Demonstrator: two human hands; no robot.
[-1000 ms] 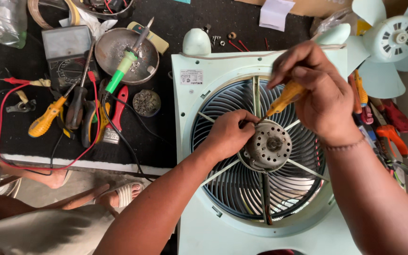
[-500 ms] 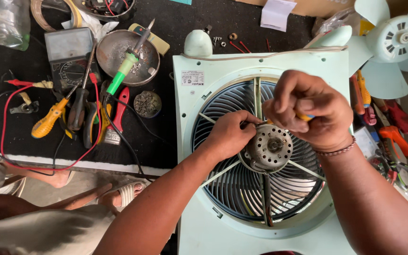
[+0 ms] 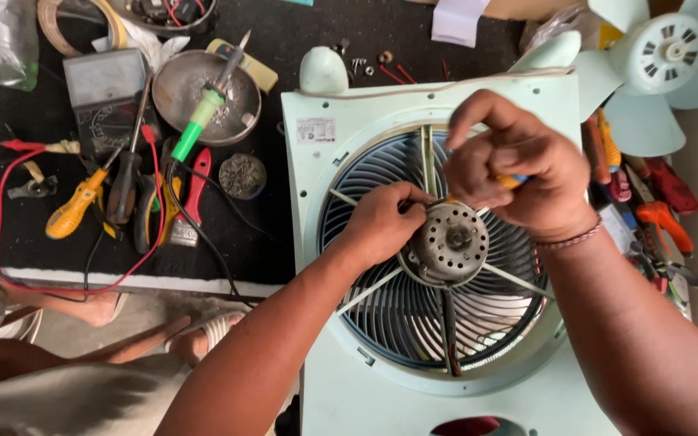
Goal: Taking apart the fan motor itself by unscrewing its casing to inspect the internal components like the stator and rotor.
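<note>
A pale green fan housing (image 3: pixel 317 169) lies flat with its round grille (image 3: pixel 397 315) facing up. A grey metal motor (image 3: pixel 448 240) sits at the grille's centre. My left hand (image 3: pixel 381 222) pinches something small at the motor's upper left edge. My right hand (image 3: pixel 519 165) is closed around a yellow-handled screwdriver (image 3: pixel 510 182) just above the motor; its tip is hidden under my fingers.
A pale green fan blade (image 3: pixel 660 60) lies at the top right. On the black mat at the left are a metal bowl (image 3: pixel 203 93), a green soldering iron (image 3: pixel 199 121), a grey meter (image 3: pixel 107 89), an orange screwdriver (image 3: pixel 70 211), pliers (image 3: pixel 183 202) and red wires. More tools (image 3: pixel 648 202) lie on the right.
My right hand has come down and left from the upper right, turning the yellow screwdriver closer to the motor. My left hand has stayed at the motor's edge.
</note>
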